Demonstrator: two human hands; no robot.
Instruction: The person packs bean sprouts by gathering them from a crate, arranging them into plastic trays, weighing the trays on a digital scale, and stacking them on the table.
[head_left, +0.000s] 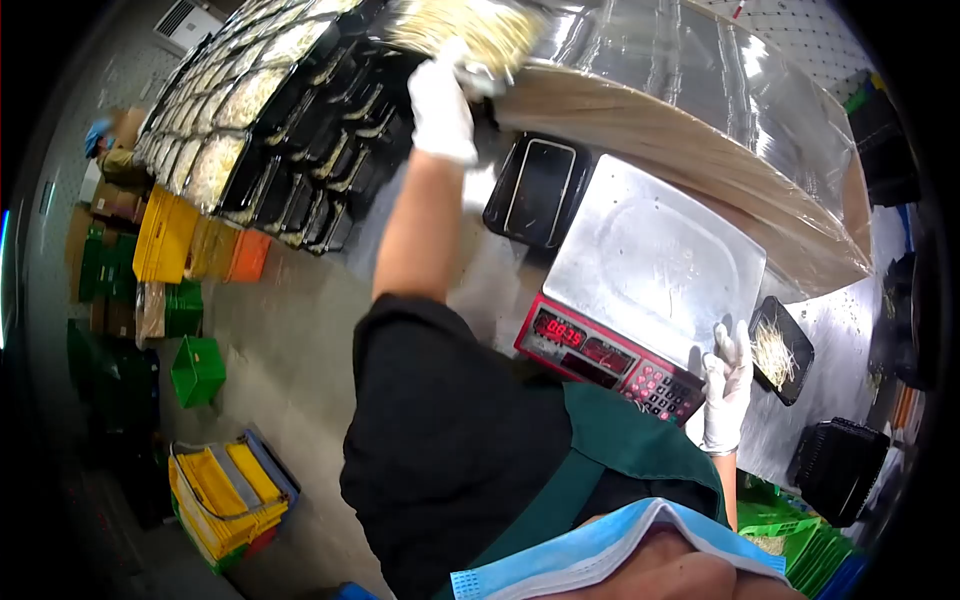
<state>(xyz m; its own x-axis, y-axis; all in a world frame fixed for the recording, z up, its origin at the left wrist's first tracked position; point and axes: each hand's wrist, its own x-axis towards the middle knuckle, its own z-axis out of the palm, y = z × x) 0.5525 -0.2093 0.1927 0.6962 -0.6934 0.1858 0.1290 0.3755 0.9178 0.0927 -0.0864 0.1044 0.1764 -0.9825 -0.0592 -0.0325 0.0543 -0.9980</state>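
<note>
Left hand (442,108): outstretched, gripping strand-filled pack (468,32) | right hand (728,388): by scale (650,265) (loosely uncurled)

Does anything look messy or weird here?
A bit messy: small pale loose bits are scattered on the shiny grey metal table, beyond the small black plastic tray of thin, pale sprouts. That looks odd because they lie outside any tray. Nothing else stands out as spilled or broken.

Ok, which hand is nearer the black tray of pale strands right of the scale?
Right. The right hand is at the edge of the scale, beside the tray; the left hand is away, past the scale's other side, holding a pack of strands.
</note>
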